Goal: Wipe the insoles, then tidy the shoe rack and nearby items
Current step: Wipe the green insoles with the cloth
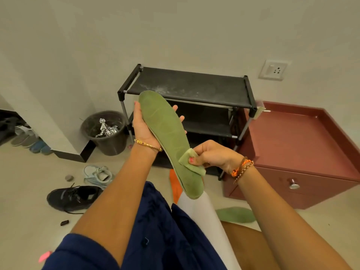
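Nearest to the camera, the right hand (211, 155) has its grip closed on a small folded cloth (191, 162), thumb pinching it flat against the green insole (169, 139) a little above the heel end. From this point the long axis of the insole runs up and away to the left, so the unwiped length lies ahead of the cloth toward the toe, where the left hand (145, 127) supports it from below with fingers curled around both edges. Farther off, a second green insole (236, 214) lies on the floor, and behind stands the black shoe rack (191, 88).
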